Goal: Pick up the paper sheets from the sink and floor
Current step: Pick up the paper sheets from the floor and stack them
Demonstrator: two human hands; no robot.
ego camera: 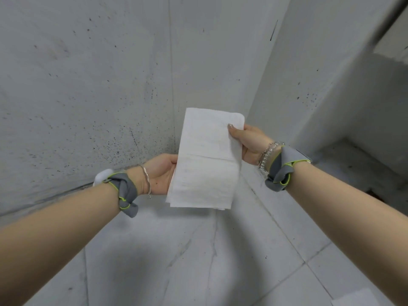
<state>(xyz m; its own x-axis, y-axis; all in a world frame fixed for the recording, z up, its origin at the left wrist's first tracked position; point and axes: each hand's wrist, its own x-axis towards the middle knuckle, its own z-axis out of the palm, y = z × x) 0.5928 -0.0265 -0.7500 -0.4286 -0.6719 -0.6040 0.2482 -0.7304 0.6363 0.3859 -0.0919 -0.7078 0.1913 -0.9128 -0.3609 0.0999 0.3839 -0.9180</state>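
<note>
Head view: we see both arms reach out ahead of us, w/ the paper sheets held up between the hands, off the floor & in front of the corner where two walls meet. The right hand pinches the sheets' upper right edge, its thumb on the near face & the other fingers hidden behind. The left hand grips the lower left edge; its fingers go behind the paper, so we can't tell just how they lie. The sheets stand roughly upright, leaning a bit to the right, w/ a crease across the middle & more than one layer showing along the bottom edge. The left wrist has a knotted grey band w/ neon-yellow trim & a thin bangle; the right wrist has a like band & silver bracelets. The far wall is grey w/ dark specks. The floor has pale marbled tiles. At its near right edge is a pale patch; we can't tell what it is.
</note>
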